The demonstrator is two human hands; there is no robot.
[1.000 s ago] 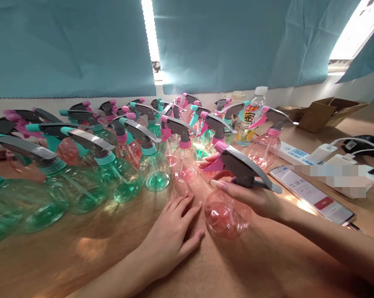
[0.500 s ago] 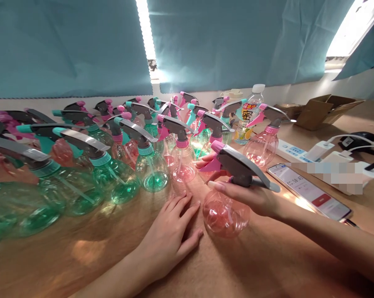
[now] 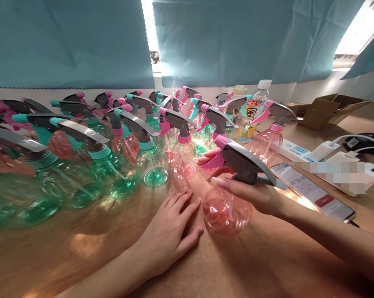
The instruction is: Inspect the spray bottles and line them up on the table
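Observation:
My right hand [image 3: 252, 190] is wrapped around the neck of a see-through pink spray bottle [image 3: 227, 213], just under its grey head with pink nozzle and trigger. The bottle leans a little, its base low at the table; whether it touches cannot be told. Palm down on the wood, my left hand [image 3: 171, 223] lies flat with fingers stretched out, holding nothing, just left of that bottle. Beyond the fingertips stand a green spray bottle [image 3: 152, 169] and another pink spray bottle [image 3: 184, 163]. Part of the held bottle's neck is hidden by my right fingers.
Several more green and pink spray bottles crowd the table's left and back, including a green one [image 3: 115, 178]. On the right lie a phone [image 3: 314, 190] and a power strip [image 3: 294, 151] with plugs and cables. A labelled drink bottle [image 3: 257, 109] and an open cardboard box [image 3: 320, 111] stand behind.
The camera view has shifted slightly, so the background bottles appear a little higher. Both hands and the held spray bottle stay nearly in place, with the same grip.

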